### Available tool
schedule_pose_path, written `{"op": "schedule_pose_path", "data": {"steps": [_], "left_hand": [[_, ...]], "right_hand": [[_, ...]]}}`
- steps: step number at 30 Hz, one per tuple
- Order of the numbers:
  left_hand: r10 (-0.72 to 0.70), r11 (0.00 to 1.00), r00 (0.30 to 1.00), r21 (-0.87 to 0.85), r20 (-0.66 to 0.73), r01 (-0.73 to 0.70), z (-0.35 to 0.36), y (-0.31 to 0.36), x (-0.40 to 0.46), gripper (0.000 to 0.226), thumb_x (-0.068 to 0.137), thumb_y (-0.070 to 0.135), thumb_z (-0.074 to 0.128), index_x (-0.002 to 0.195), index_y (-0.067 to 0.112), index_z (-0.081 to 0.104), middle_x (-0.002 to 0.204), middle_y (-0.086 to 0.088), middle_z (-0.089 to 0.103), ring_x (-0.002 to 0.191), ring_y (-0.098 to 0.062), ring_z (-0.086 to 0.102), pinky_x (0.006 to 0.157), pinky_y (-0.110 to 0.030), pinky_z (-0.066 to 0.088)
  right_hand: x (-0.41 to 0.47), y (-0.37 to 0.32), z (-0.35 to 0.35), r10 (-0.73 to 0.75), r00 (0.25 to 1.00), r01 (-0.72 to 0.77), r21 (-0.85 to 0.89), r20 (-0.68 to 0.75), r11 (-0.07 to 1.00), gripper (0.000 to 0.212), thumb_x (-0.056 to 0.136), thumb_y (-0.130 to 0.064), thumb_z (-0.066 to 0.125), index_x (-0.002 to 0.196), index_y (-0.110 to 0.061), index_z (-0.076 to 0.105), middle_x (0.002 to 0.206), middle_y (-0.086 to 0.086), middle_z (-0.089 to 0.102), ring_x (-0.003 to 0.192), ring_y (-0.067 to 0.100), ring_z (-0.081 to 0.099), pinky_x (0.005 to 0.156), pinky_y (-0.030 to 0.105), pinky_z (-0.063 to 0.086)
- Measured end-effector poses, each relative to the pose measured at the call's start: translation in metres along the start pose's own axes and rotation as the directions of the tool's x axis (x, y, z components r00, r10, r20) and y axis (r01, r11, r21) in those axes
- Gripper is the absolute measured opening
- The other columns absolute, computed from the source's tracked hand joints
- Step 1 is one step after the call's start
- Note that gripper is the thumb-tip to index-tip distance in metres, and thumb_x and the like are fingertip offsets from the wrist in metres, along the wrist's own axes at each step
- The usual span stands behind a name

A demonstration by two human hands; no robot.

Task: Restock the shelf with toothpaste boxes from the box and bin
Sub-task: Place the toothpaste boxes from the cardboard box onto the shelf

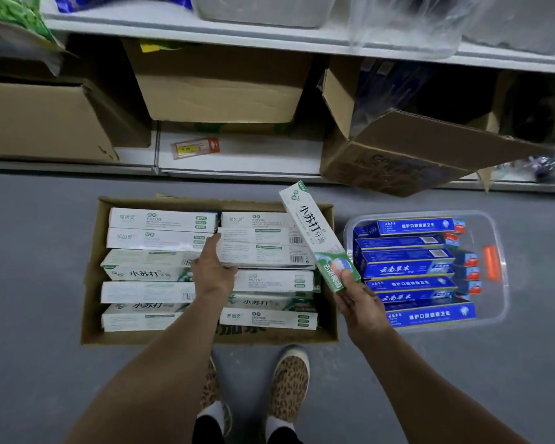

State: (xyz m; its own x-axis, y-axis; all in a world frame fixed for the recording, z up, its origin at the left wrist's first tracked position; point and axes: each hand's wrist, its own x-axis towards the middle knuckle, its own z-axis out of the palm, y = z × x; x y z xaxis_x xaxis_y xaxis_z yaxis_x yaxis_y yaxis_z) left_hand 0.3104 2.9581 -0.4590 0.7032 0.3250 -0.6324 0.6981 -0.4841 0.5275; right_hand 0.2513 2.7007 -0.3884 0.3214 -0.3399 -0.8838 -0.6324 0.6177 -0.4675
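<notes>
An open cardboard box (92,328) on the floor holds several white and green toothpaste boxes (161,219) in two columns. My left hand (210,270) reaches into its middle, fingers on the end of a white toothpaste box (263,251); how the fingers lie is hidden. My right hand (359,302) grips the lower end of a green and white toothpaste box (314,235), held up tilted above the carton's right edge. To the right, a clear plastic bin (500,283) contains several blue toothpaste boxes (410,267). The white bottom shelf (237,155) lies beyond.
On the bottom shelf stand cardboard cartons at left (39,120), middle (218,88) and right (398,149), the right one with flaps hanging over the edge. A price label (195,148) lies on the shelf's bare strip. My shoes (289,382) are on grey floor below the box.
</notes>
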Motion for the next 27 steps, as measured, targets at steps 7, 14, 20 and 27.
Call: {"op": "schedule_pose_path", "data": {"steps": [7,14,20,27], "left_hand": [[0.059,0.998,0.997,0.036,0.051,-0.060,-0.026,0.011,-0.035,0.057,0.074,0.015,0.087,0.121,0.027,0.059,0.125,-0.010,0.049,0.125,-0.028,0.046,0.102,-0.035,0.042],[-0.109,0.925,0.989,-0.354,0.098,0.137,-0.055,0.062,-0.091,0.047,0.076,0.017,0.086,0.105,0.014,0.050,0.082,0.010,0.052,0.085,-0.017,0.052,0.079,-0.024,0.039],[-0.167,0.822,0.980,-0.533,0.113,0.201,-0.117,0.110,-0.148,0.046,0.076,0.023,0.087,0.107,0.015,0.054,0.092,0.001,0.059,0.084,-0.018,0.059,0.074,-0.037,0.057],[-0.152,0.719,0.985,-0.674,0.086,0.170,-0.212,0.174,-0.236,0.050,0.077,0.026,0.087,0.115,0.018,0.056,0.108,-0.002,0.060,0.103,-0.026,0.064,0.084,-0.042,0.057]], "right_hand": [[-0.017,-0.006,-0.001,-0.015,0.999,0.015,-0.001,-0.051,1.000,0.024,0.087,-0.016,0.076,0.104,-0.004,0.063,0.117,0.016,0.072,0.097,0.019,0.071,0.062,0.021,0.060],[-0.082,-0.030,-0.001,-0.007,0.998,0.009,0.027,-0.063,1.000,0.050,0.086,-0.017,0.078,0.125,0.008,0.059,0.122,0.016,0.070,0.098,0.017,0.070,0.065,0.022,0.061],[-0.159,-0.067,0.007,-0.026,0.999,0.027,0.050,-0.021,0.998,0.048,0.082,-0.022,0.082,0.119,0.001,0.063,0.113,0.013,0.072,0.109,0.023,0.070,0.077,0.027,0.061],[-0.285,-0.126,0.019,-0.138,0.985,0.132,0.069,0.103,0.989,0.026,0.077,-0.020,0.082,0.077,-0.013,0.056,0.083,0.008,0.068,0.078,0.016,0.061,0.064,0.019,0.058]]}}
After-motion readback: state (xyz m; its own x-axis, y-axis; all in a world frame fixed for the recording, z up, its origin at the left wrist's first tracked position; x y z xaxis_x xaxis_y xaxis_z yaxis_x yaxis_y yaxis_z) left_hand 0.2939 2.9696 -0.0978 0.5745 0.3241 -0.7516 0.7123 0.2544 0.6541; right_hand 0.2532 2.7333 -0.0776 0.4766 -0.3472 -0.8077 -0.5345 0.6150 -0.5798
